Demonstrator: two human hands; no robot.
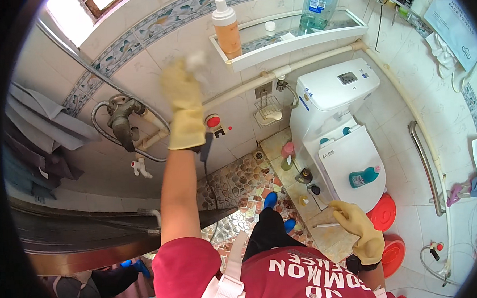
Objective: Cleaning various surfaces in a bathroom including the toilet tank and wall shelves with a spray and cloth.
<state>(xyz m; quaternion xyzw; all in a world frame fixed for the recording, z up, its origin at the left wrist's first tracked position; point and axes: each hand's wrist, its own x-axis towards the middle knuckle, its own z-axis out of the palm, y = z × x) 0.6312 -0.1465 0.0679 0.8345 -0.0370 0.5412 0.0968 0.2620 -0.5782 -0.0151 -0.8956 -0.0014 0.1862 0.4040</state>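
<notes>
Left arm raised straight, gloved left hand (184, 101) blurred; gloved right hand (359, 226) low, fingers loosely spread.

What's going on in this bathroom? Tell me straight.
A person in yellow rubber gloves is working in a tiled bathroom. The left hand is raised against the wall tiles just below the white shelf, seemingly holding something white and blurred. The right hand hangs low with fingers spread, holding nothing, beside the closed toilet, where a teal bottle lies on the lid. Red basins sit on the floor nearby.
</notes>
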